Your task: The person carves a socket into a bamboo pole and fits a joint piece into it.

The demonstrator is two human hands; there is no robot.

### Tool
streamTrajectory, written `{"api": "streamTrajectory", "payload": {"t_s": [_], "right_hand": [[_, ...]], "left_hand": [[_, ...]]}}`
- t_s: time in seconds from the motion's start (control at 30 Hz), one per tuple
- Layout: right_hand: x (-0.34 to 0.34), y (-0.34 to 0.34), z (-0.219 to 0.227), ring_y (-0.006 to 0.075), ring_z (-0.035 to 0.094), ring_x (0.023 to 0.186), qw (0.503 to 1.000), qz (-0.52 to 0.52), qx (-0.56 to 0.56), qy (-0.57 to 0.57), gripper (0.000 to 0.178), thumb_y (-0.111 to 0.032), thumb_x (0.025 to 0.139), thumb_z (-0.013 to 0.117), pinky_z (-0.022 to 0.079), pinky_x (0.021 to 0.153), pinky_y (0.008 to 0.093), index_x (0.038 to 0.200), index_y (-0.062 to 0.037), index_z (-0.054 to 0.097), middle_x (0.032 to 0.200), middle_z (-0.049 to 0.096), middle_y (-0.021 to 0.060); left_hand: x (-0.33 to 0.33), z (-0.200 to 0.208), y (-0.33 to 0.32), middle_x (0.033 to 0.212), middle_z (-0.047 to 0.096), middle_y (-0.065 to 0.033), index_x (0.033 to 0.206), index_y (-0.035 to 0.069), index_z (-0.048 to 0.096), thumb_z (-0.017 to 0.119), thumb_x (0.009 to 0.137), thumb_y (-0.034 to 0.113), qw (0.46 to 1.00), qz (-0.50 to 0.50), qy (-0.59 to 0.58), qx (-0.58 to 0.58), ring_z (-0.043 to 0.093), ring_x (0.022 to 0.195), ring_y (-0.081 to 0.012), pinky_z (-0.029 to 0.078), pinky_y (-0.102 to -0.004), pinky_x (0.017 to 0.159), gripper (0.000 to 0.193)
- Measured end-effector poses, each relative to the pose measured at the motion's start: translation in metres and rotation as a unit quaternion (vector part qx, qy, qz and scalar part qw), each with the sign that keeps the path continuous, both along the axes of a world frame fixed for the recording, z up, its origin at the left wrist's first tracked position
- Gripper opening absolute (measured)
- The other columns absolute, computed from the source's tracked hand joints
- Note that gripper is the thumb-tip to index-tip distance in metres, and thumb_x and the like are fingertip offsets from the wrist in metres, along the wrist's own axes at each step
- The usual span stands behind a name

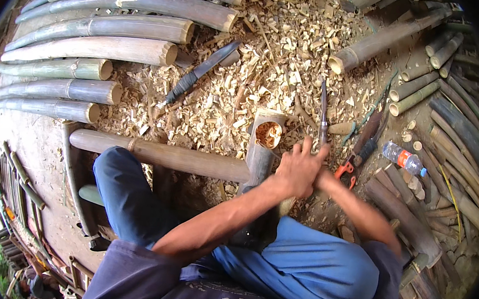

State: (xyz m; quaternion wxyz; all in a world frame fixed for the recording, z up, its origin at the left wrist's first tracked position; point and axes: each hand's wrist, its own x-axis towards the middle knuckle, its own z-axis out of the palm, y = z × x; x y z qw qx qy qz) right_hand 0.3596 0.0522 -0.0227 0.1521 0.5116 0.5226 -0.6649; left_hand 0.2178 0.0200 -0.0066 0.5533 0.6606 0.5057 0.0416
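My left hand (pixel 297 165) lies across my right hand (pixel 323 179), its fingers extended and slightly apart. Most of my right hand's fingers are hidden beneath it. A thin dark-bladed tool (pixel 324 109) points away from me just beyond the fingertips; whether either hand touches its near end is unclear. To the left of my hands stands a short bamboo piece (pixel 259 166), with a round, reddish-brown hollow (pixel 268 134) at its top. A long bamboo tube (pixel 186 159) lies sideways with its right end against that piece, in front of my bent knee.
Pale wood shavings (pixel 227 96) cover the ground ahead. Among them lies a big knife (pixel 201 72) with a wrapped handle. Bamboo tubes (pixel 130 26) line the far left. On the right are an orange-handled saw (pixel 350 170), a plastic bottle (pixel 403 158) and stacked bamboo (pixel 400 214).
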Motion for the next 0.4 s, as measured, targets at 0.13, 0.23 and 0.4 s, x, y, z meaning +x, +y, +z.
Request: {"api": "streamTrajectory", "payload": {"t_s": [0.13, 0.23, 0.4], "right_hand": [[-0.028, -0.065, 0.019, 0.0285, 0.064, 0.113, 0.838, -0.460, -0.270, 0.117, 0.029, -0.031, 0.099, 0.066, 0.050, 0.100, 0.0443, 0.119, -0.0109, 0.062, 0.117, 0.068, 0.0119], [-0.051, -0.097, 0.018, 0.0233, 0.060, 0.118, 0.739, -0.489, -0.306, 0.349, 0.033, -0.043, 0.107, 0.053, 0.045, 0.106, 0.0434, 0.122, -0.0140, 0.059, 0.119, 0.065, 0.0060], [-0.077, -0.104, 0.019, 0.0164, 0.065, 0.092, 0.843, -0.430, -0.211, 0.245, 0.035, -0.044, 0.107, 0.051, 0.052, 0.072, 0.0336, 0.123, -0.0136, 0.059, 0.107, 0.065, 0.0032]], "left_hand": [[-0.056, 0.054, -0.058, 0.162, 0.021, -0.0227, 0.161, 0.014, 0.022, 0.089, 0.065, 0.015, 0.970, 0.132, -0.009, 0.206, 0.023, 0.149, -0.0492, 0.024, -0.0593, 0.122, 0.117], [-0.100, 0.057, -0.101, 0.149, 0.042, -0.0262, 0.157, 0.004, 0.023, 0.086, 0.072, 0.019, 0.979, 0.195, -0.008, -0.064, 0.045, 0.139, -0.0448, 0.045, -0.0478, 0.112, 0.107], [-0.143, 0.046, -0.111, 0.126, 0.062, -0.0266, 0.138, 0.002, 0.044, 0.074, 0.077, 0.016, 0.978, 0.060, 0.196, -0.046, 0.064, 0.117, -0.0390, 0.053, -0.0475, 0.096, 0.069]]}}
